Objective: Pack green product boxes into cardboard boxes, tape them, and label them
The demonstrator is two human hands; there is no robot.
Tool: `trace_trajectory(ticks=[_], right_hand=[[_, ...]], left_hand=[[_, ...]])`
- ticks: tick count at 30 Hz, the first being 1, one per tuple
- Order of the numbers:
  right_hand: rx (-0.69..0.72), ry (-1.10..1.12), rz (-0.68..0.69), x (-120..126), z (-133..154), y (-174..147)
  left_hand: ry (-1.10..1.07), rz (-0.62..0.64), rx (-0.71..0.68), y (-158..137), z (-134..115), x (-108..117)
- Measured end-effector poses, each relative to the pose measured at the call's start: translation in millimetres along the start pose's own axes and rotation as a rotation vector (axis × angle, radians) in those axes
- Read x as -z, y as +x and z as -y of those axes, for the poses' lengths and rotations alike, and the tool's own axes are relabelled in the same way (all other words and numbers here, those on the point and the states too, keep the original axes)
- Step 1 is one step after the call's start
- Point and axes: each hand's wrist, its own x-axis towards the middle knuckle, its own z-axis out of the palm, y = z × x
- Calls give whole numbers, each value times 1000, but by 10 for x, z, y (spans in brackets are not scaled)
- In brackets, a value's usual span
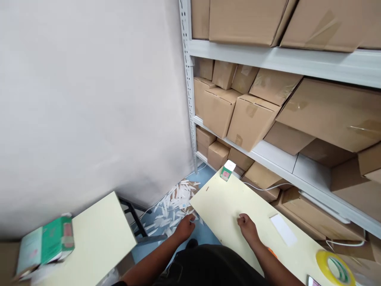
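My left hand (185,227) hangs over the floor just off the near edge of the pale table (220,202), its fingers curled in and nothing visible in them. Above the same table my right hand (247,227) is closed in a loose fist, with no object showing in it. To its right lies a flat white strip-shaped piece (283,229). A small green and white box (227,171) stands at the table's far corner. Part of an orange item (272,253) shows beside my right forearm, mostly hidden by it.
A yellow tape roll (323,260) and part of a phone (313,281) lie at the right. Shelving (268,53) with cardboard boxes (220,109) borders the table. White scraps (178,198) litter the floor. Another table (101,234) at left bears a green and white carton (53,240).
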Motion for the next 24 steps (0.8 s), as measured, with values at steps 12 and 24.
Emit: trace_trajectory(ticks=[12, 24], right_hand=[[79, 63, 386, -176, -216, 22], [455, -171, 646, -970, 527, -340]], left_hand=[[-226, -294, 180, -1064, -213, -463], [-475, -716, 313, -2322, 411, -505]])
